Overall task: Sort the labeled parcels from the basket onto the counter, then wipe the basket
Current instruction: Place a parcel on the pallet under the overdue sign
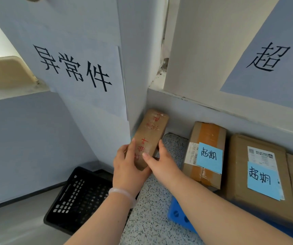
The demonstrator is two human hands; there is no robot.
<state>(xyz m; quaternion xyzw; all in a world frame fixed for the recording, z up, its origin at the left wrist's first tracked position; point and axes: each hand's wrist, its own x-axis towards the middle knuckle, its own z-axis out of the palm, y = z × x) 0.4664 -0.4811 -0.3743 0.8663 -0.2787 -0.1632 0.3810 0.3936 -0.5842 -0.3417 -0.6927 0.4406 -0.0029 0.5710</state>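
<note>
Two hands on one long brown paper-wrapped parcel with red writing (148, 137).
My left hand (127, 168) and right hand (161, 163) clasp its near end from either side, fingers curled round its edges; its far end points into the wall corner, left of the tan cardboard box with a blue note (204, 137). Whether it lies flat on the speckled grey counter (151, 218) I cannot tell. Released too soon, I judge, it could slide off the left edge toward the black slotted plastic basket (75, 198) below.
</note>
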